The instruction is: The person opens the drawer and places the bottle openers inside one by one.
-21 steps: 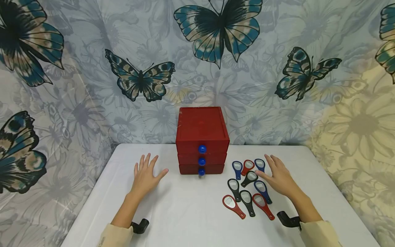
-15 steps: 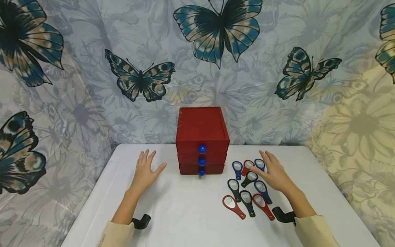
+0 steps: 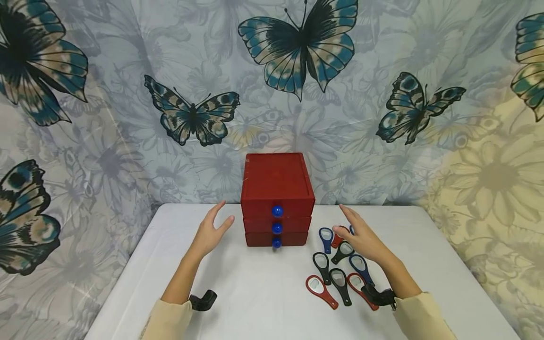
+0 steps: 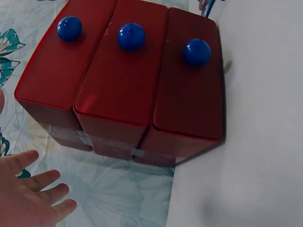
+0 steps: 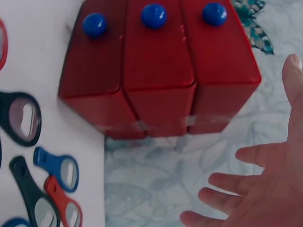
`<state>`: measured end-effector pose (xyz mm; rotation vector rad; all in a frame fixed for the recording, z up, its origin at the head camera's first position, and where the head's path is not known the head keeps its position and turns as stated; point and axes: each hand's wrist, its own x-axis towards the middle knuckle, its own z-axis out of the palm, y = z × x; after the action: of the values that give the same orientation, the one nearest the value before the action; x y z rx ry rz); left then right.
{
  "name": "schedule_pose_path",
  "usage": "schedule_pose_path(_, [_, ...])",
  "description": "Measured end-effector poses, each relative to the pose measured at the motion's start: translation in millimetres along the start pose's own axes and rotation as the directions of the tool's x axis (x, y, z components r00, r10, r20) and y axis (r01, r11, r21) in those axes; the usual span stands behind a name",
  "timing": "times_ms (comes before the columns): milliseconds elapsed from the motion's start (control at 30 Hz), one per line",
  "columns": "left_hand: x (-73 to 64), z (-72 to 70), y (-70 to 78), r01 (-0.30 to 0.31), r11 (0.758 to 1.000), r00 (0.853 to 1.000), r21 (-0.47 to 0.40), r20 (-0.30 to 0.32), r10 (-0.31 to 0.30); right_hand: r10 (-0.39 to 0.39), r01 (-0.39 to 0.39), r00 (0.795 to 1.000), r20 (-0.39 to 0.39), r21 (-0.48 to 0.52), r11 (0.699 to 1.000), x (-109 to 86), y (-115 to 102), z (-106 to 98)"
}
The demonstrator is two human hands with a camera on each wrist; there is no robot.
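A red three-drawer box [image 3: 278, 182] with round blue knobs [image 3: 277, 211] stands at the back middle of the table, every drawer pushed in. My left hand [image 3: 210, 236] hovers to its left, fingers extended and thumb apart, touching nothing. On the other side my right hand [image 3: 361, 241] is held over the far part of a group of small handled, magnifying-glass-shaped things [image 3: 339, 279], its palm turned toward the box. Both palms face the box sides with a gap between; the left wrist view shows the fingers [image 4: 45, 179] spread, and so does the right wrist view with its fingers [image 5: 222, 184].
Several of these handled things lie on the right half, in red, blue [image 3: 326, 238] and black [image 3: 320, 267]; the right wrist's black camera mount [image 3: 378, 296] overlaps a red one. The white table [image 3: 255, 302] ends at a butterfly-print cloth [image 3: 191, 174] behind the box.
Both hands have moved inward toward the box and turned so the palms face it. The head view has tilted slightly upward. The box and the handled things stay put.
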<state>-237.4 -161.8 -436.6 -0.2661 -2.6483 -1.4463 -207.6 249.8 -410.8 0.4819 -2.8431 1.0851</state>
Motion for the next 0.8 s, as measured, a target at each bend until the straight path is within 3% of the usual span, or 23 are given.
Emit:
schedule_pose_path(267, [7.5, 4.8, 14.1, -0.044, 0.988, 0.999, -0.151, 0.016, 0.047, -0.049, 0.04, 0.997, 0.054, 0.161, 0.986, 4.8, -10.2, 1.7])
schedule_pose_path(500, [12.9, 9.2, 21.4, -0.065, 0.975, 0.998, -0.213, -0.013, 0.064, -0.087, 0.072, 0.995, 0.055, 0.235, 0.969, 11.9, -17.9, 1.5])
schedule_pose_path(800, [20.8, 13.5, 32.2, -0.09, 0.961, 0.996, -0.263, -0.047, 0.08, -0.142, 0.122, 0.989, 0.028, 0.37, 0.921, 20.1, -31.5, 11.3])
